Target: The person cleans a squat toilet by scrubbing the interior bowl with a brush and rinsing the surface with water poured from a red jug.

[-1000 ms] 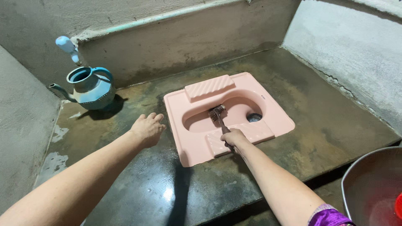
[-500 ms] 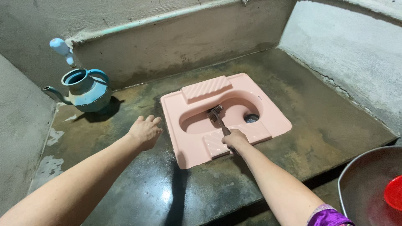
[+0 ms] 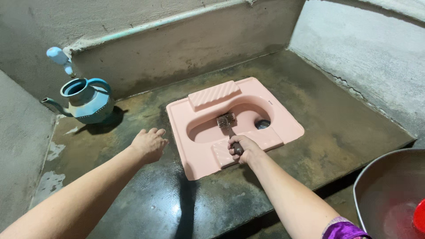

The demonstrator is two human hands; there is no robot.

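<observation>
A pink squat toilet pan (image 3: 195,150) is set in a wet dark concrete platform. My right hand (image 3: 242,149) grips the dark handle of a scrubbing brush (image 3: 226,121), whose bristle head rests inside the pan's bowl near its middle. A dark drain hole (image 3: 262,124) lies to the right of the bristles. My left hand (image 3: 148,143) hovers over the platform just left of the pan, fingers loosely spread, holding nothing.
A blue watering pot (image 3: 84,101) with a spout stands at the back left below a pale blue tap (image 3: 59,58). A large metal basin (image 3: 389,194) with a red scoop (image 3: 419,217) sits at the lower right. Concrete walls close in the back and sides.
The brush head has slid a little toward the near side of the bowl and my right hand has turned on the handle. My left hand has dropped slightly lower.
</observation>
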